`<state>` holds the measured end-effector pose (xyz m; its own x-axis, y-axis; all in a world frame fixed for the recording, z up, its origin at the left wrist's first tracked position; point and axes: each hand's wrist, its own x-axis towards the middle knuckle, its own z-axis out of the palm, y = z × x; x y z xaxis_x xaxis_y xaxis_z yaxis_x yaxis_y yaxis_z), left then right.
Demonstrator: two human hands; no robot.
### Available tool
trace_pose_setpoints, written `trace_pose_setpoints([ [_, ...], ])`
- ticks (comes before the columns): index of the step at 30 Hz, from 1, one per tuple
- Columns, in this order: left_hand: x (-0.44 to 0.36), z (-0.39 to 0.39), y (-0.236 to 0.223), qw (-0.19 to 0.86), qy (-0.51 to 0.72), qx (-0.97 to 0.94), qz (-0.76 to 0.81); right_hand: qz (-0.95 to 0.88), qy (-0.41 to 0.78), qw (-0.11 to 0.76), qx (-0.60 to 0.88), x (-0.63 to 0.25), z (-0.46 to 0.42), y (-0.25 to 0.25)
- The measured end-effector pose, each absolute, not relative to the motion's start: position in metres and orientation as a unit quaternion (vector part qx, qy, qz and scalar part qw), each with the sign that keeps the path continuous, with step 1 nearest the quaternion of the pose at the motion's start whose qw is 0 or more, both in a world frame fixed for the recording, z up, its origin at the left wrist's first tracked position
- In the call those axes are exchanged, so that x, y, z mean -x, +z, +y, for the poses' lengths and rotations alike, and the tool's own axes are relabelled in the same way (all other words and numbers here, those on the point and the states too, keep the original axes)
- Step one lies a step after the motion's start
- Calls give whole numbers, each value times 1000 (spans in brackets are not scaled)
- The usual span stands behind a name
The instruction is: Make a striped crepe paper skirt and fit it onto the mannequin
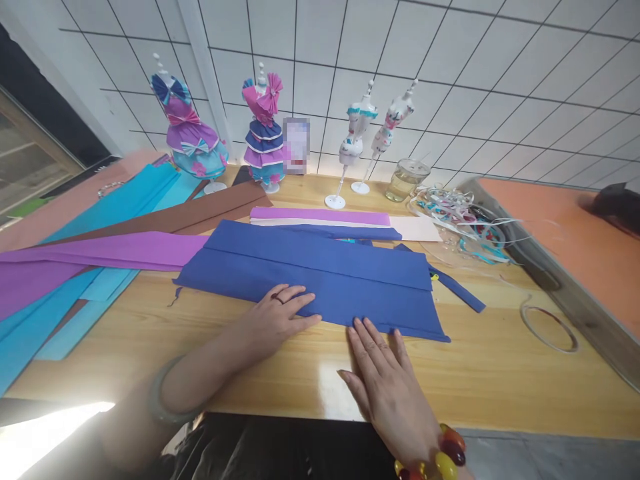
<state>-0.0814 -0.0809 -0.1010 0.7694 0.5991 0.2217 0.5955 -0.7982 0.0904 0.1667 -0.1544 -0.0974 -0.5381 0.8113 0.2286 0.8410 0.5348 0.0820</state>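
A wide sheet of dark blue crepe paper (320, 273) lies across the middle of the table, with a crease running along its length. On its near edge, left of the middle, rests my left hand (280, 313), fingers stretched out over the paper. My right hand (383, 370) lies flat with spread fingers, its fingertips touching the near edge further right. Neither hand grips anything. From under the sheet's right end sticks out a narrow blue strip (460, 290), beside a small yellow object (434, 277) that is partly hidden.
Purple (125, 250), brown (215, 207) and turquoise paper (115, 200) spread leftward. Behind stand two dressed mini mannequins (187, 133) and two barer ones (357, 127), near a glass of liquid (407, 180). Scraps (460, 220) and a ring (550, 325) lie right.
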Motion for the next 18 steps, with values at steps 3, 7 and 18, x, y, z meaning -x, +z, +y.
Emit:
trace_pose_setpoints([
  [3, 82, -80, -102, 14, 114, -941, 319, -855, -118, 74, 500, -183, -163, -99],
  [7, 83, -80, -105, 10, 114, -943, 314, -823, -142, 74, 545, -205, -172, -103],
  [18, 82, -80, -105, 17, 121, -941, 315, -758, -106, 37, 643, -267, -177, -115],
])
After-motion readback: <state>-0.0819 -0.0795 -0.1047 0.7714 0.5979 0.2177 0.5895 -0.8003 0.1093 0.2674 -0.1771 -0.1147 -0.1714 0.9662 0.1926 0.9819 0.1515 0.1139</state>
